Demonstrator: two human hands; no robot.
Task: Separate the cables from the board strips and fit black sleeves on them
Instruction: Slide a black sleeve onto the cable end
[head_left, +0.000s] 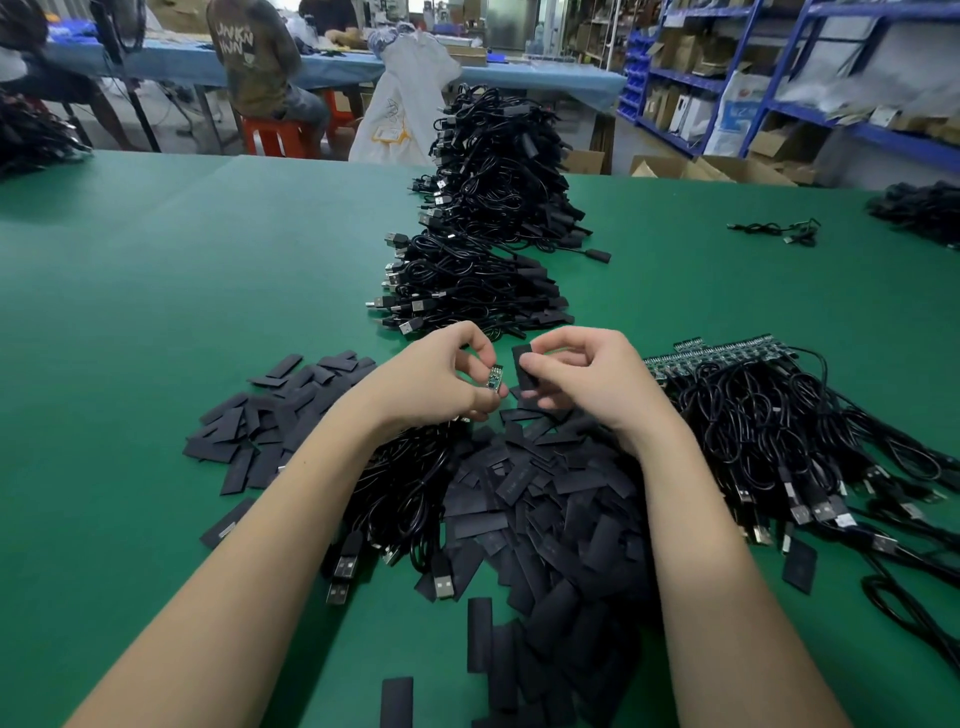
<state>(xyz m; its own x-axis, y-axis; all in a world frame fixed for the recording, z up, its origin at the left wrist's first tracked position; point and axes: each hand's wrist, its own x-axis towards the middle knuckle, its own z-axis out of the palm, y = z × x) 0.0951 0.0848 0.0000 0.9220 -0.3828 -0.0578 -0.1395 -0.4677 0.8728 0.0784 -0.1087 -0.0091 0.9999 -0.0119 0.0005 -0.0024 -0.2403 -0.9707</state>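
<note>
Pinching a small circuit board (493, 378) between thumb and curled fingers, the left hand (441, 379) holds it just above the green table (182, 291). The right hand (582, 379) grips one flat black sleeve (523, 366) upright in its fingertips, just beside the board but not touching it. Below both hands lies a big heap of loose black sleeves (545, 499), and a smaller scatter of sleeves (270, 415) lies to the left. Under the left wrist is a bundle of black USB cables (410, 493). To the right, more cables (779, 431) are attached to green board strips (727, 356). Behind the hands, finished cables (483, 249) are stacked in a long row.
</note>
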